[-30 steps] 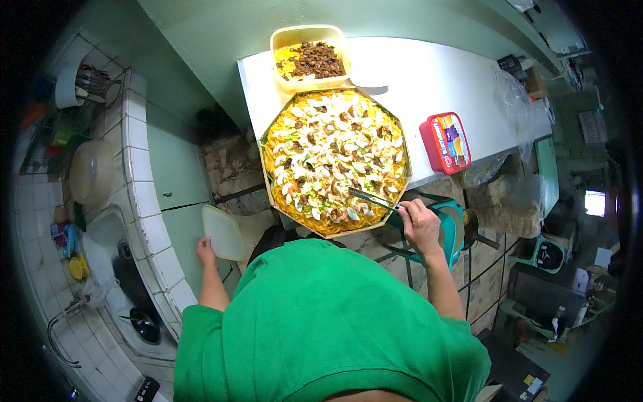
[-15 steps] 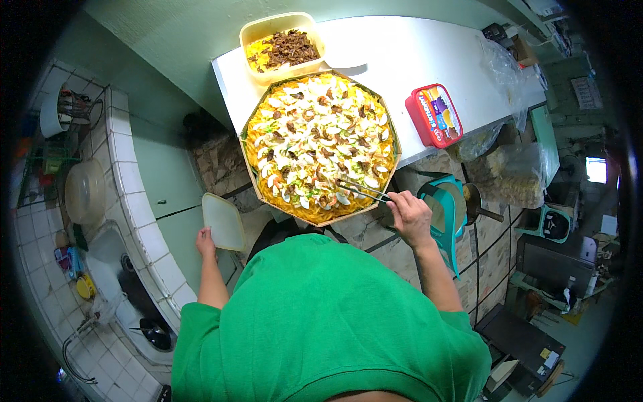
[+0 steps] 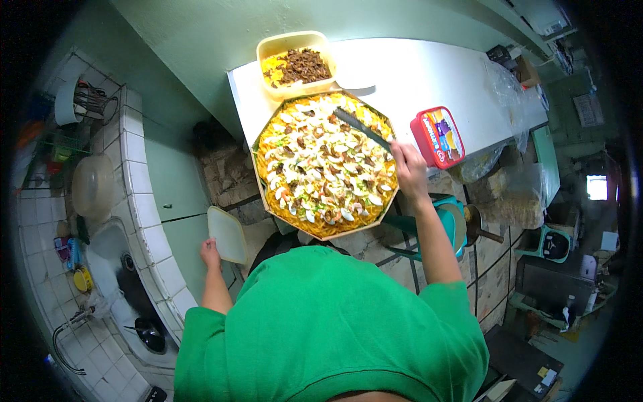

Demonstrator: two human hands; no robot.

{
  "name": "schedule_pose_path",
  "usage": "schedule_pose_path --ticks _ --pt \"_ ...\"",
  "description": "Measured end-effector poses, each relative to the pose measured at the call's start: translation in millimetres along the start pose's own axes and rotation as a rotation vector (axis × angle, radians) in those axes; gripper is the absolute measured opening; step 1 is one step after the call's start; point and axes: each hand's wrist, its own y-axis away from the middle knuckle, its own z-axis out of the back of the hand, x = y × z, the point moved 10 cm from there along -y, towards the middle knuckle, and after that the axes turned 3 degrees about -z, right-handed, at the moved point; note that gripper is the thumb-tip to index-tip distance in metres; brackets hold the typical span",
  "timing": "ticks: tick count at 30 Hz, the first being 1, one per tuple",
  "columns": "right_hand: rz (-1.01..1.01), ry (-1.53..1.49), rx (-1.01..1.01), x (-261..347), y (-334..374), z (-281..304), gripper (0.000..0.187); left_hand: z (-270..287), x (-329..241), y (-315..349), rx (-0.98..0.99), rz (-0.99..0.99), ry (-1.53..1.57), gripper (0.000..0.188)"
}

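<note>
My right hand [image 3: 410,167] is closed on dark tongs [image 3: 365,130], which reach over the far right part of a noodle dish. The orange noodles [image 3: 284,209] fill an octagonal tray [image 3: 351,233] and are topped with egg slices, brown pieces and green bits. Whether the tong tips touch the topping, I cannot tell. Low on the left, my left hand [image 3: 210,252] grips the edge of a pale, translucent lid [image 3: 228,234]. Behind the tray stands a cream-coloured plastic container [image 3: 295,40] holding dark brown shreds [image 3: 305,65] and something yellow.
A red plastic tub [image 3: 435,137] sits on the white table [image 3: 395,74] at right. Below it are a teal chair [image 3: 450,224] and a pan [image 3: 473,226]. Plastic bags [image 3: 516,194] hang off the table's right end. A tiled counter with a sink [image 3: 127,288] runs along the left.
My right hand has moved up and away from me, taking the tongs from the tray's near right part to its far right. My left hand still holds the lid. The whole view has shifted slightly.
</note>
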Motion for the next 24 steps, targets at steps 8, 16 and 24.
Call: schedule_pose_path --ticks 8,16,24 --pt "0.024 0.617 0.168 2.0 -165.4 -166.1 0.023 7.6 8.8 -12.2 0.002 -0.063 -0.094 0.022" --pt "0.134 0.590 0.193 18.0 -197.5 -218.6 0.022 28.9 55.8 -24.3 -0.001 0.136 -0.085 0.024" --pt "-0.054 0.269 0.091 34.3 -128.1 -79.1 0.022 20.9 37.7 -60.8 0.063 0.050 -0.060 0.027"
